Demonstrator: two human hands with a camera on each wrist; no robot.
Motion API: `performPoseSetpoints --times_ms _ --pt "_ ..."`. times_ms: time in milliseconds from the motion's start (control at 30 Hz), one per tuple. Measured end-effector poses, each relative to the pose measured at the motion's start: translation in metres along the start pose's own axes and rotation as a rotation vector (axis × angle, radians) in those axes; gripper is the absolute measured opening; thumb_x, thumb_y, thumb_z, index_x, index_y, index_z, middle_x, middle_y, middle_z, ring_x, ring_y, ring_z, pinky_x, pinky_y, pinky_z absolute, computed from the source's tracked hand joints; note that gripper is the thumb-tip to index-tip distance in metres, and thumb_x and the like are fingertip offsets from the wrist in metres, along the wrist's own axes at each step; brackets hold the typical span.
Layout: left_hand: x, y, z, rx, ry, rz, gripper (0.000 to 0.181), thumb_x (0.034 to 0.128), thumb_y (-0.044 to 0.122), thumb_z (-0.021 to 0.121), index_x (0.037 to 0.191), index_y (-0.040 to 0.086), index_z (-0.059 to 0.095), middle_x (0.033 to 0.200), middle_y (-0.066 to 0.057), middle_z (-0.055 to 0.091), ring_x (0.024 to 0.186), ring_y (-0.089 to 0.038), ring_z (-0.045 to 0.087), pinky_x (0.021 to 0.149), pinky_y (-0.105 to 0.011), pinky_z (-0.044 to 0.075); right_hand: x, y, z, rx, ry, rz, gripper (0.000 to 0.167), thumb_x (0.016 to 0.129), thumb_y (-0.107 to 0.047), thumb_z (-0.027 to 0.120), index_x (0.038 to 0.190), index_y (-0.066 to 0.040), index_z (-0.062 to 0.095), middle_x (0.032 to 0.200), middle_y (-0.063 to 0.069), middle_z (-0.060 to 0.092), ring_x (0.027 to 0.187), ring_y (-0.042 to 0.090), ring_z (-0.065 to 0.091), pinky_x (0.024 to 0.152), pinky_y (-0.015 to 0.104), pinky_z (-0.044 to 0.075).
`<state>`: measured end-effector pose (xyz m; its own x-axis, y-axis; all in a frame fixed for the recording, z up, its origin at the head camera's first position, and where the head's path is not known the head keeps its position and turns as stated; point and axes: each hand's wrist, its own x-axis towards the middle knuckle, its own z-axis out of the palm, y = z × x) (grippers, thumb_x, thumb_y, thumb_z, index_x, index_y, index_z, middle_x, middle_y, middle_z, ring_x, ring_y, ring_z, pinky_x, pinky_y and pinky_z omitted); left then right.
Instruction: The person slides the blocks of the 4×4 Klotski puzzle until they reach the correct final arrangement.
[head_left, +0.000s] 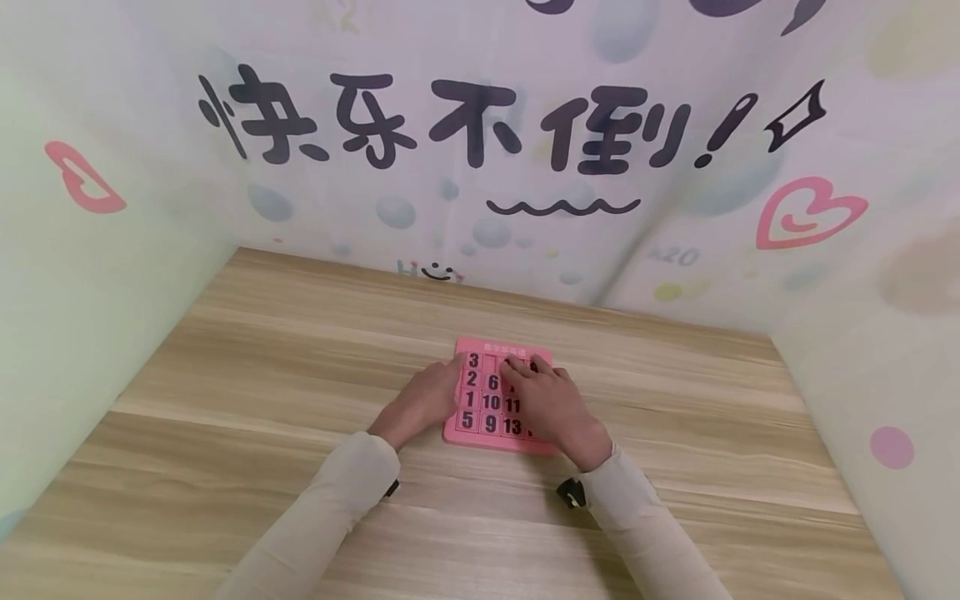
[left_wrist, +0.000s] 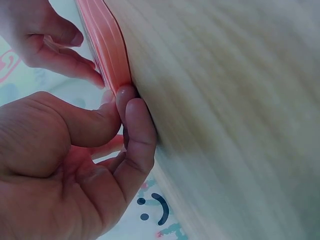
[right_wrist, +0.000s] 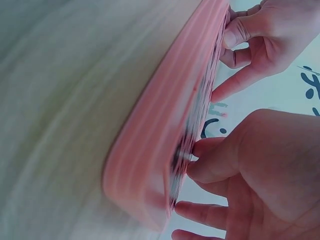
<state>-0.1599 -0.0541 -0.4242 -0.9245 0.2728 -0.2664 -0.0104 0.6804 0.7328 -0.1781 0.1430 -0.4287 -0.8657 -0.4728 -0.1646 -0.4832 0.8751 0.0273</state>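
A pink number slide puzzle (head_left: 465, 438) lies flat on the table, its tiles marked with dark numbers. In the top row, beside tile 3 (head_left: 473, 361), is a blank slot (head_left: 491, 364). My left hand (head_left: 427, 396) holds the puzzle's left edge; in the left wrist view its thumb and fingers pinch the pink side (left_wrist: 107, 40). Over the right half of the board, my right hand (head_left: 551, 404) rests its fingertips on upper tiles and hides several of them. Its fingers look loosely bent in the right wrist view, touching the tile face from above.
The wood-grain table (head_left: 285, 350) extends around the puzzle on all sides. A white printed cloth (head_left: 420, 200) with large dark characters stands behind it, and pale walls (head_left: 90, 275) close in the left and right.
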Motion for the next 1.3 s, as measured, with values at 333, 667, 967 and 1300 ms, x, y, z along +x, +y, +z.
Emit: performPoseSetpoints --times_ms 333,667,967,1300 --pt "0.002 0.002 0.001 -0.009 -0.005 0.017 0.072 0.0925 -0.006 0.053 0.156 -0.001 0.02 0.089 -0.012 0.058 0.06 -0.019 0.055 0.051 -0.026 0.044 -0.003 0.006 0.0 -0.002 0.032 -0.007 0.049 0.099 -0.014 0.052 0.148 -0.016 0.048 0.154 0.004 0.043 0.141 0.039 0.039 0.103 0.059 0.042" --pt "0.0 0.001 0.002 -0.008 -0.005 -0.009 0.074 0.0925 -0.006 0.053 0.157 0.002 0.019 0.099 -0.016 0.061 0.063 -0.02 0.056 0.053 -0.027 0.046 -0.009 0.009 -0.001 0.01 0.009 0.003 0.052 0.098 -0.011 0.052 0.149 -0.015 0.046 0.156 0.004 0.04 0.144 0.037 0.035 0.106 0.059 0.04" --pt "0.001 0.002 0.001 -0.012 -0.011 -0.004 0.072 0.094 -0.004 0.052 0.157 0.003 0.019 0.09 -0.012 0.059 0.063 -0.02 0.056 0.054 -0.027 0.045 -0.009 0.013 -0.001 0.01 -0.011 0.019 0.054 0.097 -0.009 0.051 0.151 -0.016 0.044 0.157 0.003 0.039 0.145 0.035 0.033 0.109 0.059 0.037" --pt "0.002 0.0 0.0 0.021 -0.013 -0.008 0.073 0.0924 -0.004 0.055 0.157 0.001 0.021 0.11 -0.019 0.06 0.072 -0.021 0.058 0.064 -0.03 0.05 0.0 -0.004 -0.014 0.047 -0.008 0.022 0.052 0.101 -0.009 0.047 0.152 -0.015 0.041 0.158 0.005 0.036 0.148 0.034 0.026 0.114 0.058 0.031"
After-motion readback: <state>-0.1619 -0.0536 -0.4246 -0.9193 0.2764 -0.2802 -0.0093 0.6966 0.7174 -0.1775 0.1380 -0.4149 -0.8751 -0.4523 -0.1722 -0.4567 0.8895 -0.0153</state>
